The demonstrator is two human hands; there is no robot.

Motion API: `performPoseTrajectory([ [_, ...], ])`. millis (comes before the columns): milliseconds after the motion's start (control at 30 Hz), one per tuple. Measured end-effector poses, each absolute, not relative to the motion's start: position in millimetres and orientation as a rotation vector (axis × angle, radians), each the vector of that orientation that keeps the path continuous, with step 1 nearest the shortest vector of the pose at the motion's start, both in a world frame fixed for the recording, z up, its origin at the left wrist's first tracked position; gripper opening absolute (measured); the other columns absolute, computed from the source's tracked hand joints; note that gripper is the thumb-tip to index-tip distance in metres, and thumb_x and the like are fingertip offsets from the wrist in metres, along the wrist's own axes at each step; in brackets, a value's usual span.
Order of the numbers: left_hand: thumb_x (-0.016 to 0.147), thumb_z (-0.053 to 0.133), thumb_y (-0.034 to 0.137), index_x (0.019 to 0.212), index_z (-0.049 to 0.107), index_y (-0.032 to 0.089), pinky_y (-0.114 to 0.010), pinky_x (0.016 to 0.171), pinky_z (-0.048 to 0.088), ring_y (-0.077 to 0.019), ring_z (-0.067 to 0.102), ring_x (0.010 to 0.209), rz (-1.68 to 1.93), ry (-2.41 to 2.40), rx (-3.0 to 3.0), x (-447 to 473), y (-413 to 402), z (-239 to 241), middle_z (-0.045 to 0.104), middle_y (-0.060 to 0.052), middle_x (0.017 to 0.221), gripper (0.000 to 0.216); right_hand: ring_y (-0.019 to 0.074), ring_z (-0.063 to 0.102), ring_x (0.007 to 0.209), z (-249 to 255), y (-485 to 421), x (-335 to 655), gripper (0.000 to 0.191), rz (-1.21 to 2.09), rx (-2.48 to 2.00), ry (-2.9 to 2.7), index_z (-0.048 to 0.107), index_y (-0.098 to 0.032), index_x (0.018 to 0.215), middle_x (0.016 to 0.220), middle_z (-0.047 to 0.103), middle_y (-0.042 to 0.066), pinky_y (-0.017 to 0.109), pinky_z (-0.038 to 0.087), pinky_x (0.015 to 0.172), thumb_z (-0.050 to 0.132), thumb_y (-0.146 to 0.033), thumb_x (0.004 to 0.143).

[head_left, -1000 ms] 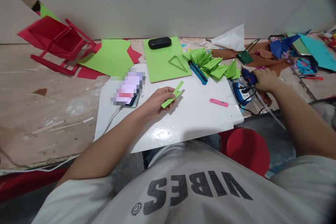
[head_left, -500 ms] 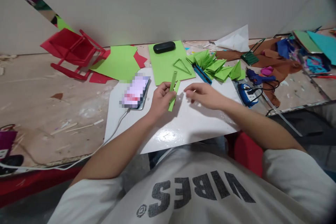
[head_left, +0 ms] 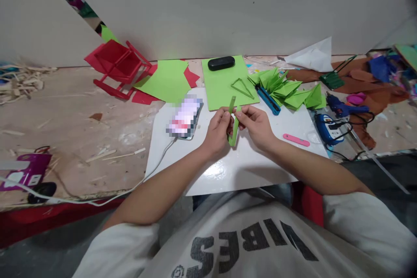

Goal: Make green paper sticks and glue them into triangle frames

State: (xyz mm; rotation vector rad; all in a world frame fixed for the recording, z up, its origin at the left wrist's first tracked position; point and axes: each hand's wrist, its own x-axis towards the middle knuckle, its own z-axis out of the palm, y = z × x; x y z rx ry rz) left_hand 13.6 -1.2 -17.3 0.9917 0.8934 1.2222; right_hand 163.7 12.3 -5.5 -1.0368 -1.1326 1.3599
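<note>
Your left hand (head_left: pixel 217 132) and right hand (head_left: pixel 257 125) meet above the middle of the white board (head_left: pixel 228 173). Both are closed in narrow pinches on the green foam strips (head_left: pixel 234 132), which stand nearly upright between your fingertips and just clear of the board's surface.

The likely trouble is in the grip. The strips are thin and bendy, so a hard pinch could crease them, and uneven pressure could slide one against the other until their edges no longer line up. Your right wrist hangs near the pink stick (head_left: pixel 296 140) on the board's right part, and a wide sweep could knock it off the edge. The phone (head_left: pixel 185 118) at the board's left corner has its cable trailing off the near-left side, where your left forearm could snag it.

- **In your hands:** two strips, as far as I can tell.
- **On the board or its far edge:** one phone, one pink stick and one blue utility knife (head_left: pixel 267 100).
- **Beyond the board:** one green sheet (head_left: pixel 221 91) carrying one black case (head_left: pixel 221 63) and one green triangle frame (head_left: pixel 243 88).
- **Right of the knife:** a heap of folded green paper pieces (head_left: pixel 293 93), overlapping too much to number.
- **Right of the board:** one blue glue gun (head_left: pixel 339 106) and one power strip (head_left: pixel 327 126).
- **Far left of the board:** one red model chair (head_left: pixel 119 67), tipped over
</note>
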Motion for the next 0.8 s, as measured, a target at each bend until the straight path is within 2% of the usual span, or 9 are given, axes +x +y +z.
performPoseTrajectory([
  [33,0.094,0.077,0.083,0.103,0.068,0.023,-0.027,0.059,0.042,-0.0135,0.049,0.062,1.237,0.879,0.985,15,-1,-20,0.052,0.005,0.071,0.061,0.0107,0.052,0.059,-6,10,165,0.063,1.323,-1.011,-1.158,0.070,-0.020,0.081,0.065,0.063,-0.004,0.027,0.043,0.058,0.098,-0.077,0.075],
  [100,0.093,0.076,0.086,0.098,0.071,0.022,-0.028,0.062,0.043,-0.0138,0.049,0.066,1.248,0.873,0.982,15,-3,-25,0.051,0.003,0.074,0.064,0.0107,0.053,0.060,-7,5,168,0.057,1.238,-0.961,-1.211,0.072,-0.021,0.083,0.069,0.064,-0.004,0.028,0.048,0.061,0.094,-0.073,0.084],
  [300,0.105,0.069,0.076,0.107,0.084,0.023,-0.031,0.068,0.043,-0.0161,0.052,0.074,1.212,0.886,1.132,9,-12,-28,0.061,-0.002,0.082,0.055,0.0140,0.061,0.072,-12,-6,178,0.031,1.000,-0.791,-1.341,0.077,-0.023,0.085,0.082,0.070,0.000,0.031,0.053,0.070,0.095,-0.046,0.094],
  [467,0.112,0.061,0.068,0.111,0.089,0.025,-0.037,0.074,0.047,-0.0189,0.057,0.077,1.219,0.864,1.331,5,-15,-22,0.064,-0.004,0.084,0.052,0.0153,0.064,0.076,-11,-12,183,0.010,0.901,-0.634,-1.466,0.083,-0.025,0.095,0.086,0.070,0.001,0.033,0.057,0.073,0.087,-0.031,0.103],
  [633,0.113,0.062,0.063,0.112,0.091,0.026,-0.039,0.077,0.052,-0.0219,0.064,0.085,1.239,0.821,1.394,5,-14,-27,0.069,-0.007,0.088,0.047,0.0148,0.061,0.073,-8,-14,184,0.014,0.851,-0.627,-1.486,0.084,-0.024,0.096,0.083,0.069,0.001,0.032,0.056,0.070,0.091,-0.035,0.100],
  [800,0.115,0.061,0.060,0.113,0.091,0.026,-0.038,0.075,0.054,-0.0217,0.067,0.085,1.259,0.803,1.437,4,-14,-30,0.071,-0.007,0.088,0.045,0.0146,0.062,0.071,-7,-17,184,0.018,0.875,-0.662,-1.477,0.085,-0.024,0.093,0.083,0.071,0.001,0.033,0.054,0.069,0.092,-0.039,0.099],
])
